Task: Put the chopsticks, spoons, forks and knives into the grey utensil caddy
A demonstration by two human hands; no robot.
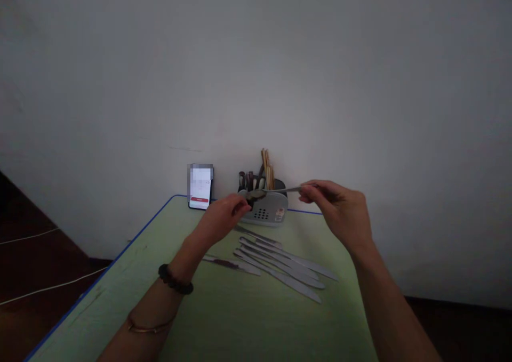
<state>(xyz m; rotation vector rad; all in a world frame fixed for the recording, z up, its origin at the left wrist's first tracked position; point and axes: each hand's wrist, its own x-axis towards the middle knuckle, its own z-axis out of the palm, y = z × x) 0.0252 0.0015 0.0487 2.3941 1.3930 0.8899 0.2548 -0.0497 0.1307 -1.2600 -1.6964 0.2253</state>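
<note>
Both my hands are raised over a green table (224, 319), holding one metal spoon (267, 192) between them. My left hand (223, 219) pinches the spoon's dark bowl end. My right hand (340, 208) grips the thin handle end with closed fingers. The spoon lies roughly level, just in front of a grey cutlery holder (267, 212). Under my hands several metal knives (280, 260) lie side by side on the table.
The holder stands against the white wall and contains wooden chopsticks (267, 167) and dark-handled utensils (248, 181). A lit phone (200, 187) leans on the wall to its left. The table has a blue edge (120, 252); dark floor with white cables lies to the left.
</note>
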